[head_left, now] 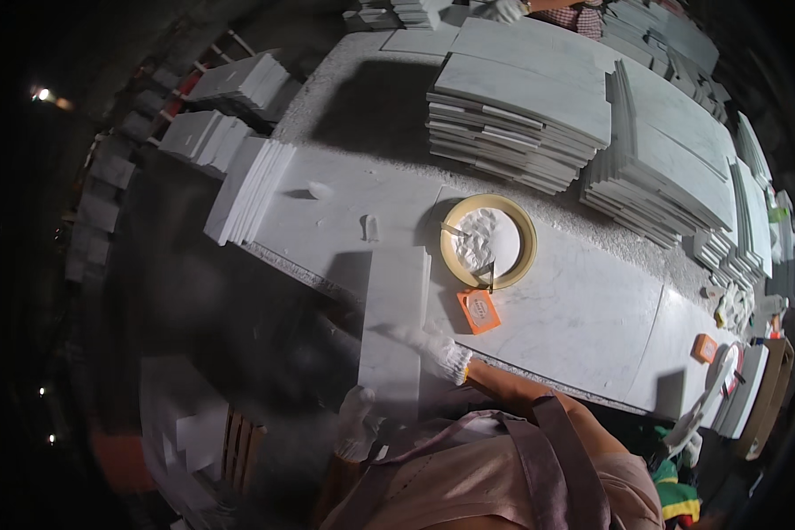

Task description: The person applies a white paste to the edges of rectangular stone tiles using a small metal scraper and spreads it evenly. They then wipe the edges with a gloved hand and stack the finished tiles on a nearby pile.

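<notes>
And there it was, the white slab (391, 291), its far end up on the tabletop (583, 327), its near end jutting past the front edge toward the wearer! The gloved right hand (427, 346) lay across the top face, fingers stretched out flat, clamped on nothing. The gloved left hand (355, 422) was down by the near left corner; whether its fingers had closed on the edge, you couldn't tell.

Now, this looked like stone: heavy for its thinness, I'd judge, utterly stiff, brittle at the corners. A knock there could have chipped it. The smooth face promised little bite, and any dust would have made it slicker, though knitted gloves should have helped. The sound hold? Both long edges, palms underneath, weight shared near the middle, never one corner alone. And mind the right side: the yellow bowl (528, 243) and the orange box (480, 312) sat close by!
</notes>
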`<action>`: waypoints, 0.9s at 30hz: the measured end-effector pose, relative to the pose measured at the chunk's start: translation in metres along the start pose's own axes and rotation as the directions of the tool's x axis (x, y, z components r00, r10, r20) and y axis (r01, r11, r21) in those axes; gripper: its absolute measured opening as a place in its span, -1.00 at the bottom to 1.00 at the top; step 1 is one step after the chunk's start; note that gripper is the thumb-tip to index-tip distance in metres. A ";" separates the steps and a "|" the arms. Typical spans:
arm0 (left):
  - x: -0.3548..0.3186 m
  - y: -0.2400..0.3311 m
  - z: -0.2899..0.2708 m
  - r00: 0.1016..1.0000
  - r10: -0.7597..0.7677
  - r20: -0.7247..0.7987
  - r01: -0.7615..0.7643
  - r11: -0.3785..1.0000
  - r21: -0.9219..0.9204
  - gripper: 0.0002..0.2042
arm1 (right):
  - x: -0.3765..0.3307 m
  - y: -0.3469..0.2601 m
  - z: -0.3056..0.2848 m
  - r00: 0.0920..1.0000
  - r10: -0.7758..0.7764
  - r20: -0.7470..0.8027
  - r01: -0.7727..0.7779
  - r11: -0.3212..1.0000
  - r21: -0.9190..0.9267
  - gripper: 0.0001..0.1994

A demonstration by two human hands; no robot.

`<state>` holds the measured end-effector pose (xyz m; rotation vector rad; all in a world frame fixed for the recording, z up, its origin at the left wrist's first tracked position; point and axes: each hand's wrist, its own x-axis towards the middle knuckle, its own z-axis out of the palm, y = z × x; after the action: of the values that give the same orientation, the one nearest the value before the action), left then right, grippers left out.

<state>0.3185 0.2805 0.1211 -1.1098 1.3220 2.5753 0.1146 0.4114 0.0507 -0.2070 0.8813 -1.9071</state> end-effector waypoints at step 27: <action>0.225 0.043 -0.050 0.963 0.113 -0.247 -0.042 0.961 0.275 -0.46 | -0.198 -0.028 -0.103 0.910 0.036 -0.413 -0.266 0.815 -0.515 -0.51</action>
<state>0.1658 0.1565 -0.0058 -1.4017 1.7410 2.2642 0.1434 0.6339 0.0390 -0.1015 1.6813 -1.5065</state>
